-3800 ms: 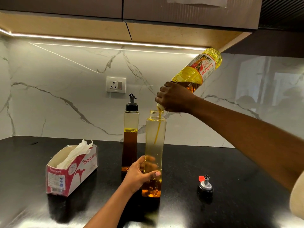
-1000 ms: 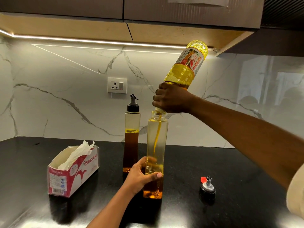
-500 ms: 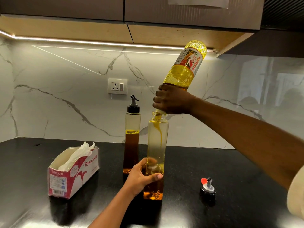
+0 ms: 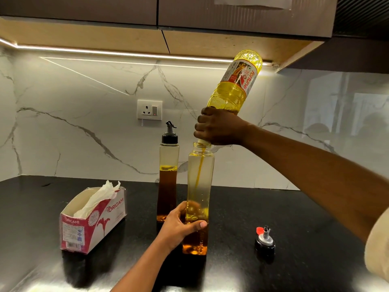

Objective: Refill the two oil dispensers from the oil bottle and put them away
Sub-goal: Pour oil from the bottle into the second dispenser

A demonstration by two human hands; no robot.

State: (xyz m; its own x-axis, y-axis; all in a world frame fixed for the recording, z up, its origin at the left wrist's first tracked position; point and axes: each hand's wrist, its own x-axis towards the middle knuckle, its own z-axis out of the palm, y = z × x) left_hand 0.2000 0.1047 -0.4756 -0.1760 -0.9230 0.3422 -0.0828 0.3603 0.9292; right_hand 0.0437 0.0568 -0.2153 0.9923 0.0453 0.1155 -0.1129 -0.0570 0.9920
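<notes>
**Yellow oil poured into the open dispenser**

Compared with a few seconds earlier, the oil bottle (image 4: 235, 87) was tipped more steeply, its base raised closer to the underside of the cabinets (image 4: 231, 13). Half a second earlier the oil had been smeared down the inner wall of the open dispenser (image 4: 201, 180); now it was seen as a thin stream (image 4: 200, 169) again. Both holds were kept unchanged.

The oil bottle was held upside down at a slant, its mouth set just at the rim of the open dispenser. Its neck was gripped by the right hand (image 4: 221, 128), fingers curled round it from above. The open dispenser was stood upright on the black countertop (image 4: 315, 228), and its lower part was wrapped by the left hand (image 4: 179, 226), thumb laid across the front.

The bottle was seen to be clear plastic, yellow with oil, with a red and white label. The open dispenser was tall, square and clear, with amber oil pooled only at its bottom.

Just behind and left, the second dispenser (image 4: 168, 175) was stood capped with a black spout, roughly half full of darker oil. A loose spout cap (image 4: 264, 242) with a red flap was left on the countertop to the right, well apart. A torn-open tissue box (image 4: 94, 220) was placed to the left. A socket (image 4: 149, 110) was fixed to the marble wall (image 4: 73, 123) behind.
</notes>
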